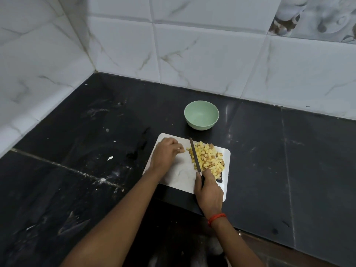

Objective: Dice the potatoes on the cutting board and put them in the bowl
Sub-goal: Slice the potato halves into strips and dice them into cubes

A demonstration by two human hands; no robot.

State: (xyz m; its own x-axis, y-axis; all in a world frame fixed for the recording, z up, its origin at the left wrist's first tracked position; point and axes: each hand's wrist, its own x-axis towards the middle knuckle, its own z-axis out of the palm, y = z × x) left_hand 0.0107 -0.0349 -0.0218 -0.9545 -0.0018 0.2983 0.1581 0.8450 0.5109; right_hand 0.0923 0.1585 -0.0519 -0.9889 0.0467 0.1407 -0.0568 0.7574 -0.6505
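Note:
A white cutting board (181,178) lies on the black counter. A heap of yellow potato dice (209,158) covers its right half. My right hand (209,191) grips the handle of a knife (195,155), whose blade lies along the left edge of the heap. My left hand (165,153) rests on the board's left part, fingers curled, with a small potato piece (182,150) at the fingertips. A pale green bowl (201,115) stands behind the board; nothing shows inside it.
The black stone counter (77,160) carries white specks and smears to the left of the board. Tiled walls rise at the back and left, meeting in a corner. The counter's front edge runs under my forearms.

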